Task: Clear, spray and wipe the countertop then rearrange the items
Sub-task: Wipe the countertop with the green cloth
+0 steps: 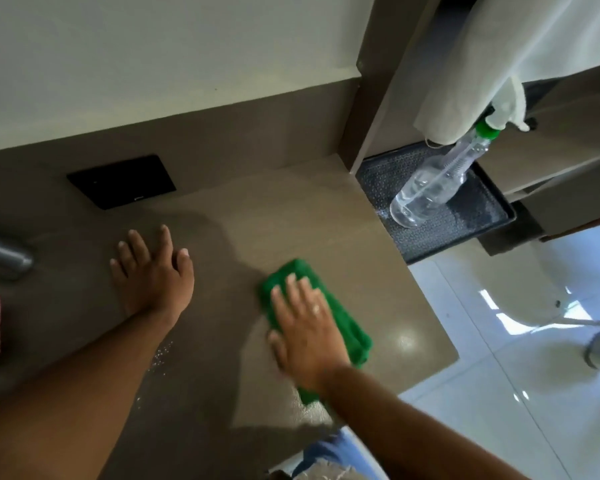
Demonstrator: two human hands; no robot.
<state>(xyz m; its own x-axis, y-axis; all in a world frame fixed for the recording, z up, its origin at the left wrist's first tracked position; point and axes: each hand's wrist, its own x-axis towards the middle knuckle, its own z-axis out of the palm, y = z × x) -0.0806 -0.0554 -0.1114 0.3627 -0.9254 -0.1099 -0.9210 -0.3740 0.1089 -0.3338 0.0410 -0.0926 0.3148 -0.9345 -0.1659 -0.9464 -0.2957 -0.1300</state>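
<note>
Hands lie flat on the brown counter [291,202]. At centre left, the left hand [153,271] rests palm down with fingers spread, holding nothing. At lower centre, the right hand [305,330] presses flat, fingers extended, on a folded green cloth [354,334]. A clear spray bottle [433,181] stands tilted on a black mat [465,226] at upper right.

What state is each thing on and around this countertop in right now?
green cloth: folded, flat on the countertop, pressed under the right hand.
right hand: open, palm down on the cloth.
left hand: open, fingers spread, flat on the bare countertop.
countertop: scattered droplets near the front edge.
spray bottle: upright on the black tray, partly filled, untouched.
black tray: holds only the bottle.
</note>
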